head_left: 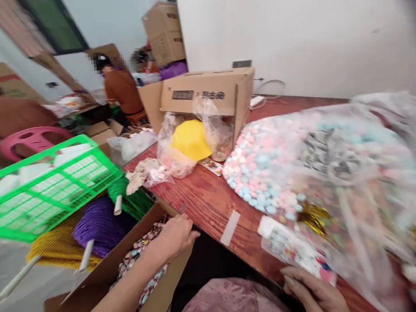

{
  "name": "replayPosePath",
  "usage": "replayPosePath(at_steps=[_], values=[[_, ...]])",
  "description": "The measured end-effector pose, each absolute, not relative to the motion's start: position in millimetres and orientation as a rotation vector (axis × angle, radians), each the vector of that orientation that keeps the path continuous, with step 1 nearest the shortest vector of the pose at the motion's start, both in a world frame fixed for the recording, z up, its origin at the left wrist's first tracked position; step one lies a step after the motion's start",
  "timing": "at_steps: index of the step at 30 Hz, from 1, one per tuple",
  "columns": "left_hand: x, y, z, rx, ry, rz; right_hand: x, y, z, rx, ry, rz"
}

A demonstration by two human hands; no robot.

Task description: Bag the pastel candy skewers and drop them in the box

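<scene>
My left hand reaches down over an open cardboard box beside the table, fingers curled at its near rim above small wrapped sweets; whether it grips anything is unclear. My right hand rests at the table's front edge, fingers bent against a small clear packet of coloured pieces. A large clear bag of pink, blue and white sweets lies on the wooden table just beyond.
A cardboard box lies on its side at the table's back, with a yellow cap in plastic. A green basket and purple, green and yellow thread spools sit left. People sit in the background.
</scene>
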State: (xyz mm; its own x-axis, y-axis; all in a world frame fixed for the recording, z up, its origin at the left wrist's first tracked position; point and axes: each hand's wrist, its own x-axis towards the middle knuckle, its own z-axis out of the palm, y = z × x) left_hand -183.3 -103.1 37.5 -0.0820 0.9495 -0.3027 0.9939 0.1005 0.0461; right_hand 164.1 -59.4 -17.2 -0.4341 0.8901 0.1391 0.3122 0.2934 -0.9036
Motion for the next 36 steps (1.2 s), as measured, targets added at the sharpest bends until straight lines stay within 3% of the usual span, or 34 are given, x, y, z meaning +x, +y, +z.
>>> replayPosePath(at_steps=[4, 13, 22, 29, 32, 36], values=[[-117, -59, 59, 2.326, 1.7, 0.19, 160, -68, 3, -1.034, -1.924, 0.806], [9, -16, 35, 2.767, 1.099, -0.049, 221, -88, 4, -1.237, -1.89, 0.366], [26, -12, 21, 2.947, 1.237, -0.168, 306, -83, 21, -1.472, -1.788, -0.291], [22, -9, 16, 2.955, 1.249, -0.134, 346, -67, 30, -1.783, -2.287, -0.679], [21, -5, 17, 2.919, 1.256, -0.12, 347, -61, 28, -1.773, -2.37, -0.716], [19, 1, 19, 2.835, 1.291, -0.112, 348, -58, 30, -1.683, -2.152, -0.517]])
